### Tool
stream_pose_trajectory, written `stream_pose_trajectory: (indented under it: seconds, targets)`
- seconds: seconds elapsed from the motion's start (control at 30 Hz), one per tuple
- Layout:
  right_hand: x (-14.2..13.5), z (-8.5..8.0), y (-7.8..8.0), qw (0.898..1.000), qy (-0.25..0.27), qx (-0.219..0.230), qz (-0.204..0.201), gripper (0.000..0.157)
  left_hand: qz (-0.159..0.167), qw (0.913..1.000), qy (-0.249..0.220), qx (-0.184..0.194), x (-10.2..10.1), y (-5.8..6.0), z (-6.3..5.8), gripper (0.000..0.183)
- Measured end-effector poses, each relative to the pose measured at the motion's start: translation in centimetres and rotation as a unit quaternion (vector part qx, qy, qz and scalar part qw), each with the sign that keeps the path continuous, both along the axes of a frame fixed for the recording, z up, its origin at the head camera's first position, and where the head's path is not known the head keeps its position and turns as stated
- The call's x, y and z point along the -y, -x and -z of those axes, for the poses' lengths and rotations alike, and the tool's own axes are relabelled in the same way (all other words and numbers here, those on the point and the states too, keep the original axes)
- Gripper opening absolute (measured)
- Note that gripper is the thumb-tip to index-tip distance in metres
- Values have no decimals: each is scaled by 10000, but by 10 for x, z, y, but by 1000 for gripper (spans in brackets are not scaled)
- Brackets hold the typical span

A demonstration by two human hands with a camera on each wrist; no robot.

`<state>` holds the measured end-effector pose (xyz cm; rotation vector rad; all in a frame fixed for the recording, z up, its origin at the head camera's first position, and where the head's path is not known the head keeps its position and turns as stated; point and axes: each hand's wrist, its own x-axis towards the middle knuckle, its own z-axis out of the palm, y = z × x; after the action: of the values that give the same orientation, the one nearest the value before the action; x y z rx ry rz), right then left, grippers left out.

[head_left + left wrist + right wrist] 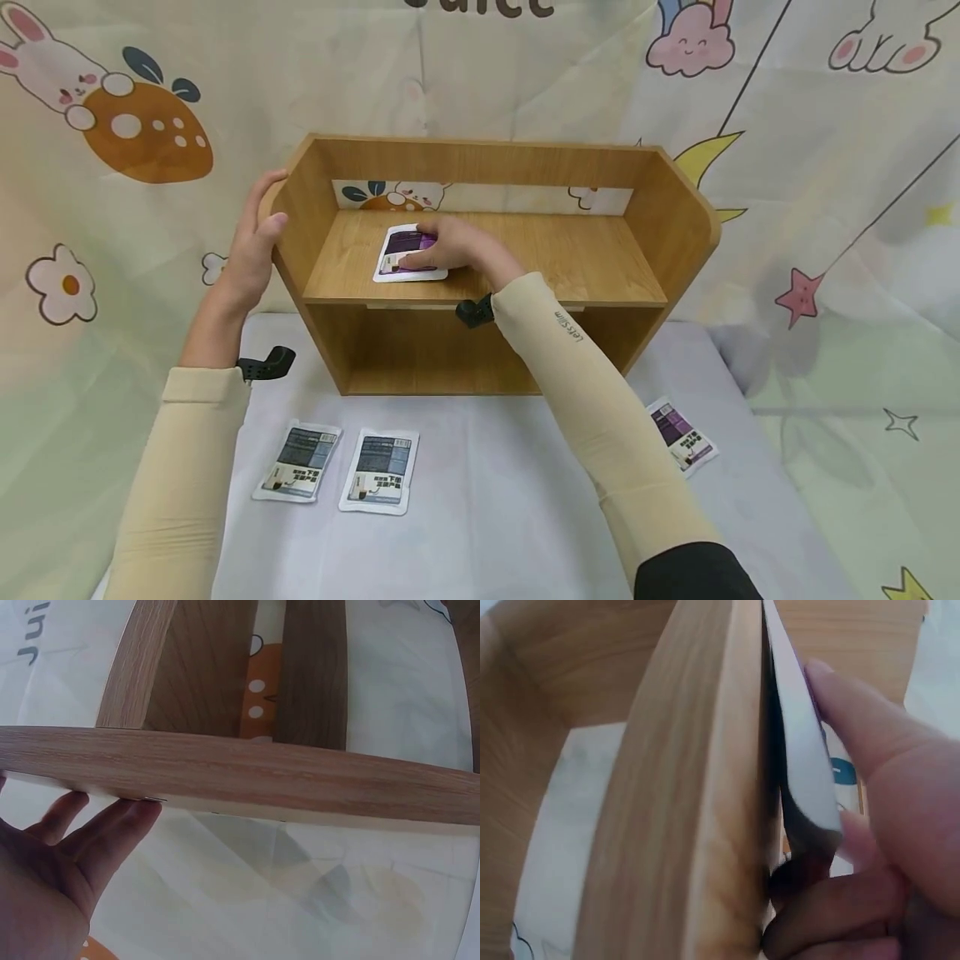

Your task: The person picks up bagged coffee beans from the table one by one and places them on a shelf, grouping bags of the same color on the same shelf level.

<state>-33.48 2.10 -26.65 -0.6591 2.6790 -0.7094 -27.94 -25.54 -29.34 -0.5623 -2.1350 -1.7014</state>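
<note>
Here, a packet (400, 242) in the right hand's (459, 244) grip.

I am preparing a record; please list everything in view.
Shelf unit: 1, light brown, on the cloth.
Gripped packet: 1, purple and white, at upper board.
Loose packet: 1, purple and white, cloth's right side.
Blue-grey packets: 2, white-edged, cloth's front left.
Cloth: 1, white, under the unit.
Printed backdrop: 1, pale, behind.
Wrist devices: 2, black, wrists.
Sleeves: 2, cream, forearms.
Dark sleeve: 1, black, right arm.
Left hand: 1, touching unit's side.
Right hand: 1, gripping packet.
</note>
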Motion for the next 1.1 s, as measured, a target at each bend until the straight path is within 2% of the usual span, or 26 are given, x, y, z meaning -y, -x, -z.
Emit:
stream_pose_trajectory:
  seconds: [0.07,0.13,0.27,0.37,0.6,0.77,0.9,1.1]
  targets:
    - [2,0,-1,9995,-263,-158,-7,68,35,10000,-54,-9,1,-1,1,54]
    - [2,0,-3,9986,-446,-266,137,72,86,9999,-95,-28,0,-1,1,54]
    - [1,-1,-4,9966,-532,-393,492,83,100,9999,-77,-61,-2,1,0,54]
    - [0,-1,-6,9952,-550,-535,613,84,65,9999,-98,-60,-2,0,-1,55]
    - [-1,5,-12,9935,-414,-946,477,81,-19,10000,-95,-7,0,-2,2,54]
    - [-6,7,-17,9932,-292,-1025,475,82,8,10000,-29,-35,0,-4,6,55]
    - [-12,4,-22,9931,-125,-1098,379,81,52,9999,-71,-65,0,-3,6,55]
    - [-30,-4,-36,9946,221,-972,277,80,43,9999,-38,-121,0,-4,5,55]
